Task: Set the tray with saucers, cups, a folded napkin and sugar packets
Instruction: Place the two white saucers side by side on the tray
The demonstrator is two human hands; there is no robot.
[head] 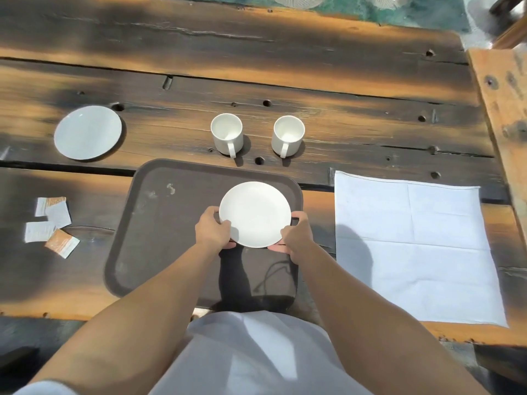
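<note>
A white saucer (255, 213) is over the right part of the dark brown tray (159, 223). My left hand (212, 230) grips its left rim and my right hand (296, 235) grips its right rim, thumbs on top. Whether the saucer touches the tray I cannot tell. A second saucer (88, 132) lies on the table at the far left. Two white cups (227, 134) (288, 134) stand upright behind the tray, handles toward me. A white napkin (413, 246) lies spread flat to the right. Several sugar packets (52, 225) lie left of the tray.
The wooden plank table (256, 67) has knot holes and gaps between boards. Its front edge runs just below the tray. A wooden bench or second table edge (504, 109) is at the far right.
</note>
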